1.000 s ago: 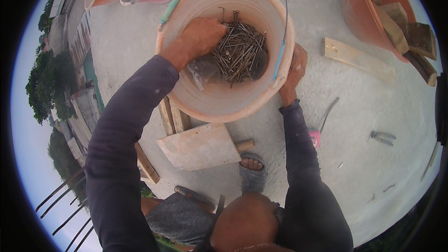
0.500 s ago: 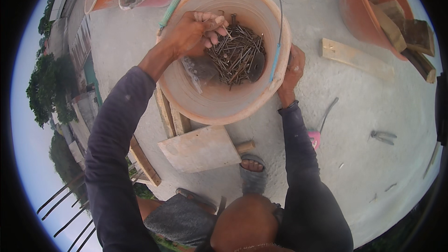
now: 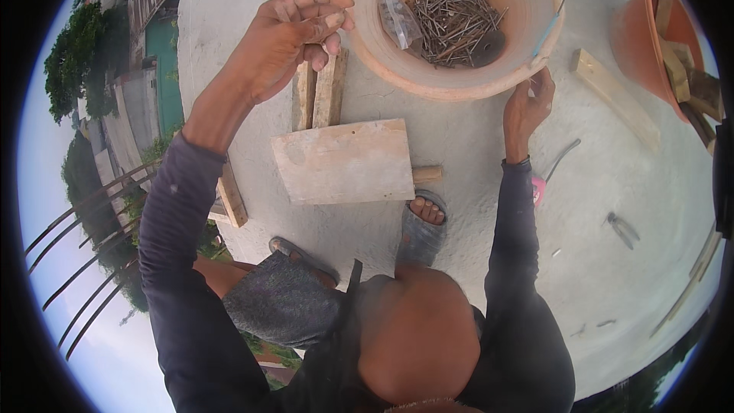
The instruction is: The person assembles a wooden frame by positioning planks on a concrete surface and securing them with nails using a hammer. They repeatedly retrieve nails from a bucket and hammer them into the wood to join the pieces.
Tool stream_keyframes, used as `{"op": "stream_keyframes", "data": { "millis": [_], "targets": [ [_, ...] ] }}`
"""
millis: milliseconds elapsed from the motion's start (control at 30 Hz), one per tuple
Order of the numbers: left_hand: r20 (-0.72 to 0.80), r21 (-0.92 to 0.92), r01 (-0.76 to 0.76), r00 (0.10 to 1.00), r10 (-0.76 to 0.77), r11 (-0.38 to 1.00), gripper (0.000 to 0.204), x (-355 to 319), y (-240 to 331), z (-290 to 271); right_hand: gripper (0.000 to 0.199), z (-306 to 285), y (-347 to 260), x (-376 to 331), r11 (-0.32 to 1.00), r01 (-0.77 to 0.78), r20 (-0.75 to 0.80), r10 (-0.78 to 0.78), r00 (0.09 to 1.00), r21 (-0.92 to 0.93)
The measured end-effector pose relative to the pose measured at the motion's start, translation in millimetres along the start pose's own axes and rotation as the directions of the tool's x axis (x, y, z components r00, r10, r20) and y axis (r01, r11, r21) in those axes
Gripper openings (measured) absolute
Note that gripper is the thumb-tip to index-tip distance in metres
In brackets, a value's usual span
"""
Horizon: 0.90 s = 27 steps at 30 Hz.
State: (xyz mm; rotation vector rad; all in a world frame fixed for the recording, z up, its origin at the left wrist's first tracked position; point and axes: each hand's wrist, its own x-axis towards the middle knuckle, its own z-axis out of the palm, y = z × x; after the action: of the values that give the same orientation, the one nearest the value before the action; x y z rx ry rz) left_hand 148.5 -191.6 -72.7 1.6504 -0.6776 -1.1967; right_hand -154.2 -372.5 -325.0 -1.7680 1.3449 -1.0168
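Observation:
A pale orange bucket [image 3: 451, 90] at the top centre holds a heap of nails [image 3: 455, 19], a clear plastic bag [image 3: 399, 19] and a dark round disc [image 3: 488, 48]. My left hand [image 3: 287, 42] is raised just left of the bucket's rim, outside it. Its fingers are curled toward the thumb; anything small between them is too indistinct to name. On the bucket's near right side, my right hand [image 3: 529, 107] grips the rim from outside, its fingertips partly hidden beneath it.
A flat board [image 3: 344, 162] lies on concrete below the bucket, beside wood strips [image 3: 329, 92]. To the right are a plank [image 3: 615, 99], an orange bucket of wood offcuts [image 3: 638, 46], a pink tool [image 3: 539, 190] and pliers [image 3: 623, 229]. Rebar [image 3: 88, 260] juts out at left.
My left hand has come out of the bucket, away from the nails, to the left of its rim. The bucket sits higher and farther right in view, my right hand still on it.

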Motion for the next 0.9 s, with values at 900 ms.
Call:
{"op": "stream_keyframes", "data": {
  "millis": [900],
  "targets": [
    [-0.729,-0.677,-0.408,0.481,-0.486,0.612,0.028,-329.6,-274.8,-67.2,0.063,-38.3,-69.4,-185.8,0.742,0.622,0.883,-0.438,0.168,0.250]
  ]
}}
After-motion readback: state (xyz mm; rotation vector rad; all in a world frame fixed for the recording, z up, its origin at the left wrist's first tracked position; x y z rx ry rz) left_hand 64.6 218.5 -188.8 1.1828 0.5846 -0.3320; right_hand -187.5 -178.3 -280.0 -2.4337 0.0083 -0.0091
